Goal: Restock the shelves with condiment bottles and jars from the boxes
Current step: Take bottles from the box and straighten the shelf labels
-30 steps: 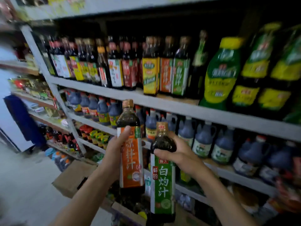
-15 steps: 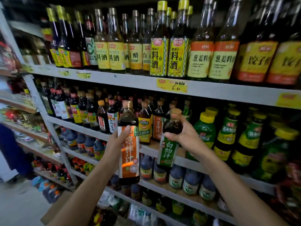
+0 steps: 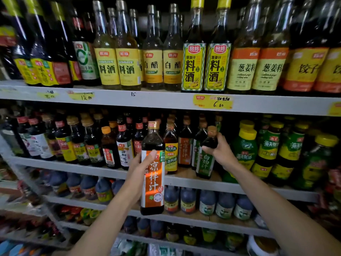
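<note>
The right hand (image 3: 220, 153) grips the green-labelled sauce bottle (image 3: 205, 164) by its shoulder. The bottle stands upright, its base at the middle shelf's (image 3: 239, 188) front lip, and the free slot looks to lie straight behind it. The left hand (image 3: 139, 172) holds the orange-labelled bottle (image 3: 152, 182) upright, lower and out in front of the shelf.

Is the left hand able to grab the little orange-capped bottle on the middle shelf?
Probably not yet. The left hand is full, gripping the orange-label bottle. The orange-capped bottle itself stands in the front row with nothing before it.
</note>
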`<state>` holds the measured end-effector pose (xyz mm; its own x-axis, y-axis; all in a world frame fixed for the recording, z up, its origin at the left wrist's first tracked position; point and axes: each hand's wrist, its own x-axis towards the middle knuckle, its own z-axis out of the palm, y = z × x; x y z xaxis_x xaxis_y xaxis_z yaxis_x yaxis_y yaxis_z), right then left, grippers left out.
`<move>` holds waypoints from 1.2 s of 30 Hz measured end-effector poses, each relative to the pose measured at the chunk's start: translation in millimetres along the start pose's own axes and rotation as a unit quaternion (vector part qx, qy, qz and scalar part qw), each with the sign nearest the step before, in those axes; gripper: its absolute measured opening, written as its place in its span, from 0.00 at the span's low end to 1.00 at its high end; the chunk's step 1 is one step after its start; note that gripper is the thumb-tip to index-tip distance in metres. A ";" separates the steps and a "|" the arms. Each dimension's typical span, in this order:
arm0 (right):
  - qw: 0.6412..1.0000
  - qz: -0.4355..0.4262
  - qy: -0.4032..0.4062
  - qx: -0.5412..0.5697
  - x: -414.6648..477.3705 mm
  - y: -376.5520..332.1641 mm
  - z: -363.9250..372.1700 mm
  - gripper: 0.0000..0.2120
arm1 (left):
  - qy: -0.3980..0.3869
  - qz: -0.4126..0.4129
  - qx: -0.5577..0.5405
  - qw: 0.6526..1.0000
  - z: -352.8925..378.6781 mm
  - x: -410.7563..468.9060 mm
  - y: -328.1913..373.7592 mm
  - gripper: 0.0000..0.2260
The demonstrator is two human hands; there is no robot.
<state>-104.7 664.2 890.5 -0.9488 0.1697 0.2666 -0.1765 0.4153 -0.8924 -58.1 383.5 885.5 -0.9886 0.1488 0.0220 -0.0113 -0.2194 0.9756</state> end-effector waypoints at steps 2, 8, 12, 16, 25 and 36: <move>1.000 0.019 0.000 0.006 1.5 4.1 4.3 0.25 | -0.006 -0.013 -0.001 1.000 -6.5 6.4 -6.6 0.16; 0.999 0.024 -0.029 0.022 10.5 10.4 9.1 0.26 | -0.005 -0.033 -0.009 0.999 -10.1 24.8 -23.2 0.27; 0.999 0.025 -0.038 0.015 17.1 11.6 9.0 0.27 | 0.005 -0.036 -0.021 0.999 0.3 37.8 -31.6 0.24; 0.992 -0.028 -0.050 -0.110 21.6 18.4 1.6 0.29 | 0.015 -0.033 -0.024 0.999 16.4 49.3 -35.2 0.28; 0.930 -0.071 -0.043 -0.357 26.0 21.7 -12.4 0.32 | 0.017 0.007 0.000 1.000 55.3 72.6 -34.0 0.22; 0.895 -0.161 0.201 -0.364 -8.2 -2.2 2.0 0.25 | -0.029 0.069 0.064 0.995 67.0 94.6 -30.6 0.19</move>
<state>-97.1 660.1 889.6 -0.6835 0.1834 0.7066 -0.0667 0.9482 -0.3106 -141.3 468.8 872.4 -0.9689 0.1829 0.1668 0.1469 -0.1172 0.9822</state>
